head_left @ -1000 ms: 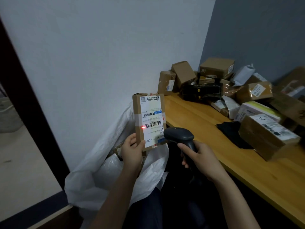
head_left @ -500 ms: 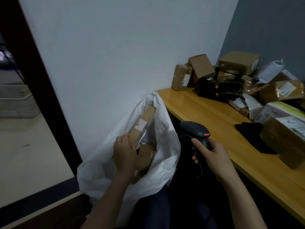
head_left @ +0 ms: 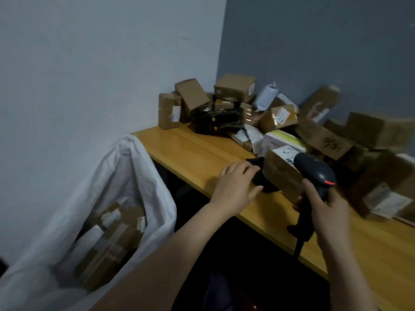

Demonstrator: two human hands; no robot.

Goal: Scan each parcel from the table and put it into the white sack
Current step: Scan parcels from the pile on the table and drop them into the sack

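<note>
The table is smooth yellow wood with a faint sheen. The sack looks like thin white plastic, crinkled and half see-through. The boxes are matt brown cardboard (several carry shiny clear tape and paper labels). One black parcel is wrapped in glossy film. The scanner is dark matt plastic, and the walls are flat matt paint.

A parcel-sorting corner of a plain room; labelled brown cardboard parcels heap on a light wooden table against a white wall and a grey wall; a white woven sack beside it holds more boxes; a black handheld barcode scanner is held above.
</note>
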